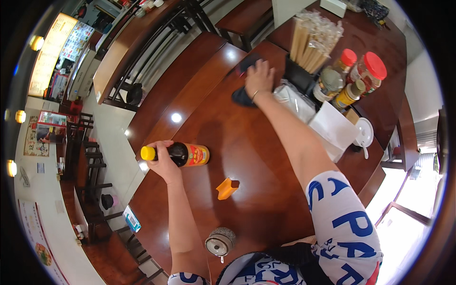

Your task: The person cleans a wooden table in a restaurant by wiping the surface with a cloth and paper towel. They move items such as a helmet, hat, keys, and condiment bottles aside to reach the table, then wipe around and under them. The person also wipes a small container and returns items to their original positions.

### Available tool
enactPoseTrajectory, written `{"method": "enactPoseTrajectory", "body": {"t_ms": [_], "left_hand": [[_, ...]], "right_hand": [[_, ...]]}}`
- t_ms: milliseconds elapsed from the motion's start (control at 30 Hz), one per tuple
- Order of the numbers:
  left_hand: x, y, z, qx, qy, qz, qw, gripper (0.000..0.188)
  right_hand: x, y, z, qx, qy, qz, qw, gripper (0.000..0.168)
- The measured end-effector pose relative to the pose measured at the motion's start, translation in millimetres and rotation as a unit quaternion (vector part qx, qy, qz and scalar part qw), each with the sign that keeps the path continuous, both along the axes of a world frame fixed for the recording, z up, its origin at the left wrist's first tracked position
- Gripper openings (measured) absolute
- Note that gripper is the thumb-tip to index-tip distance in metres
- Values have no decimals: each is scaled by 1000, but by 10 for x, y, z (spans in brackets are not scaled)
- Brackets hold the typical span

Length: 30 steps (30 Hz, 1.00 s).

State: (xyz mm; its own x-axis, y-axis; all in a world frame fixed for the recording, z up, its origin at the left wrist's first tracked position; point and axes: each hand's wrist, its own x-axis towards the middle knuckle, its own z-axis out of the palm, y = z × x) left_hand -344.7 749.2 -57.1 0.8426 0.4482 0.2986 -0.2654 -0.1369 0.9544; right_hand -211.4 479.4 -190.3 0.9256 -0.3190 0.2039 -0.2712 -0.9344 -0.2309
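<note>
My left hand (162,158) is wrapped around the neck of a dark sauce bottle (194,155) with a yellow cap and a red and yellow label. This bottle is over the left part of the brown wooden table (263,178); whether its base touches the tabletop is hard to tell. Farther off, my right hand (260,77) lies on a dark cloth (245,97), pressing it to the table near the far edge. Between my arms sits a small orange holder (227,188). Nearer to me stands a speckled lidded ceramic jar (220,242) with a white spoon handle sticking out.
Right of my right hand are wrapped chopsticks (313,44) in a black holder (300,74), plastic-wrapped tissues (295,101), red-capped jars (368,71), a yellow-labelled bottle (347,96) and a white lidded pot (364,131). A teal-and-white card stand (132,219) is at the left edge. A bench (178,89) runs alongside.
</note>
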Motion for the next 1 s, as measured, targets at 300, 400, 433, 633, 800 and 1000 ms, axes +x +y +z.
{"method": "enactPoseTrajectory", "body": {"t_ms": [300, 400, 433, 633, 800, 1000], "left_hand": [[-75, -102, -120, 36, -26, -46, 998, 6], [-83, -55, -132, 40, -30, -44, 998, 5], [-85, -51, -130, 49, -30, -43, 997, 4], [-61, -108, -110, 52, -11, -23, 998, 2], [-50, -84, -111, 74, -4, -4, 997, 5], [-112, -56, -12, 60, 57, -33, 996, 11]], "right_hand": [[-281, 569, 117, -67, 50, 202, 976, 35], [-1155, 978, -15, 96, -70, 322, 939, 33], [-1223, 920, -33, 102, -63, 308, 944, 32], [-2074, 123, 83, 84, -90, 134, 983, 34], [-3478, -329, 357, 76, -22, 120, 990, 35], [-4346, -749, 504, 89, 27, 61, 994, 34]]}}
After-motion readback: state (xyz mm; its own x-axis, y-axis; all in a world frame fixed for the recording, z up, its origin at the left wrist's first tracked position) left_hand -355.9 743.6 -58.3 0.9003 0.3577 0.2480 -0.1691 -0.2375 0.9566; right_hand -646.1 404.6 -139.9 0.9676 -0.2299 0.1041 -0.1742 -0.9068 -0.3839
